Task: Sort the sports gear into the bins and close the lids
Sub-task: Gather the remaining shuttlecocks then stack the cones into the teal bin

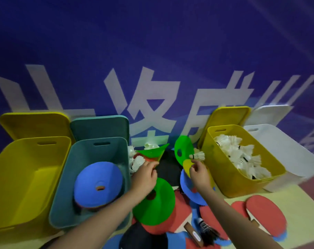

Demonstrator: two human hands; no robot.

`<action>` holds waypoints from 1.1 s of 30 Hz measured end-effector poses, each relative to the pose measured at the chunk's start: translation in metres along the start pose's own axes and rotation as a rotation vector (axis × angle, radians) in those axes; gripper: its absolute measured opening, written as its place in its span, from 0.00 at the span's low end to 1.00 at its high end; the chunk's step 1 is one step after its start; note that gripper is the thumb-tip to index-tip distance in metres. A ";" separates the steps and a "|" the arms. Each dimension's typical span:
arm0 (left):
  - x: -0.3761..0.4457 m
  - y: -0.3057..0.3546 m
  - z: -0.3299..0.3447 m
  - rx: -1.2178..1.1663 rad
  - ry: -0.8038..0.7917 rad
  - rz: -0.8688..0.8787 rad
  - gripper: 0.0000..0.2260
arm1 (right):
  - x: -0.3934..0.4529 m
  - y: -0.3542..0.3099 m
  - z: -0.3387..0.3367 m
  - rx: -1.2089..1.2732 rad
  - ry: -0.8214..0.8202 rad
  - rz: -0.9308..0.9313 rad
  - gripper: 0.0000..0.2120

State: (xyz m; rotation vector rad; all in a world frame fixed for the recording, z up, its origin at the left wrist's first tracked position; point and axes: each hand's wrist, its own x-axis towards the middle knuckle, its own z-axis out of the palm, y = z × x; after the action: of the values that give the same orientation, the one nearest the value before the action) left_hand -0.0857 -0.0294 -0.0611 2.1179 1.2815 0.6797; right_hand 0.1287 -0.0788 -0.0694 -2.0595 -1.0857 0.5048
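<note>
Mostly sorted: teal bin (63,186) holds blue cone stack (98,184); right yellow bin (224,184) shuttlecocks (242,157); finger states unclear.

The large yellow plastic bin (25,178) is cut off at the left edge; white lettering on the blue wall banner (152,105) is motion-blurred.

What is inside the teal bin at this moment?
The teal bin holds a stack of disc cones; a blue cone lies on top. Only the coloured edges of the cones under it show, so their number is hidden.
</note>
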 end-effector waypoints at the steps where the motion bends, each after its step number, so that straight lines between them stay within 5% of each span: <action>1: -0.005 -0.001 0.016 0.046 -0.040 -0.026 0.17 | 0.004 0.017 -0.007 -0.053 -0.028 -0.003 0.19; 8: -0.041 0.002 0.088 0.488 -0.252 -0.297 0.33 | 0.041 0.090 -0.033 -0.435 -0.235 -0.048 0.30; 13: -0.048 0.011 0.117 0.540 -0.275 -0.477 0.47 | 0.067 0.107 -0.033 -0.641 -0.356 -0.146 0.45; 18: -0.049 0.017 0.135 0.569 -0.264 -0.575 0.48 | 0.082 0.124 -0.019 -0.666 -0.520 -0.214 0.55; 24: -0.049 0.023 0.134 0.617 -0.218 -0.493 0.40 | 0.082 0.135 -0.014 -0.706 -0.492 -0.346 0.51; 30: -0.057 0.030 0.135 0.738 -0.325 -0.432 0.50 | 0.078 0.118 -0.029 -0.639 -0.446 -0.477 0.43; 33: -0.058 0.040 0.128 0.719 -0.281 -0.416 0.45 | 0.080 0.096 -0.045 -0.581 -0.360 -0.559 0.43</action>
State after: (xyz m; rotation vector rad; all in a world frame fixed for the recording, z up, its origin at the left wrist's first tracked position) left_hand 0.0013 -0.1237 -0.1322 2.2293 1.9032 -0.3002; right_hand 0.2533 -0.0672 -0.1133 -2.0278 -2.1418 0.2925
